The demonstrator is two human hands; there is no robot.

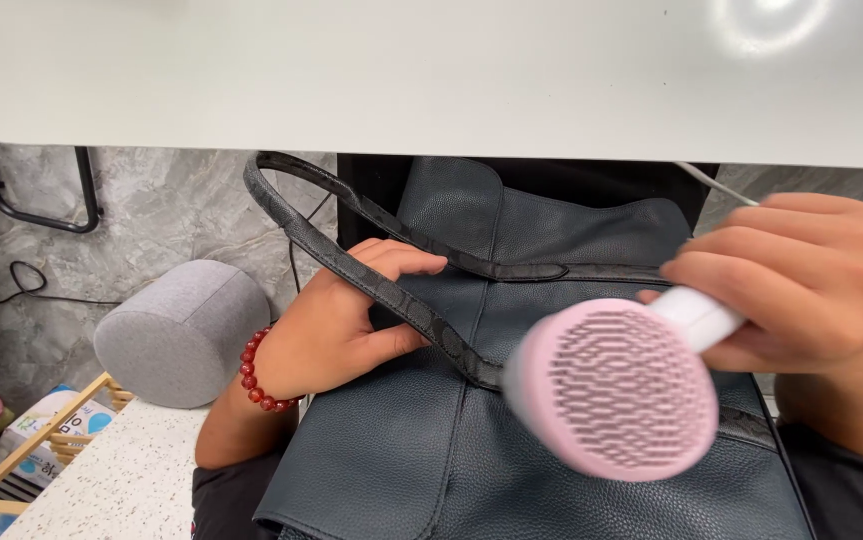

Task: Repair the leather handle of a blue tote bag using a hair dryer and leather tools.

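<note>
The dark leather bag (511, 400) lies across the person's lap, soft and floppy. The left hand (336, 325) grips its strap (351, 265), the sturdiest place to hold. The right hand (801, 285) is wrapped around the handle of a light pink brush (616, 385), poised above the leather.
</note>
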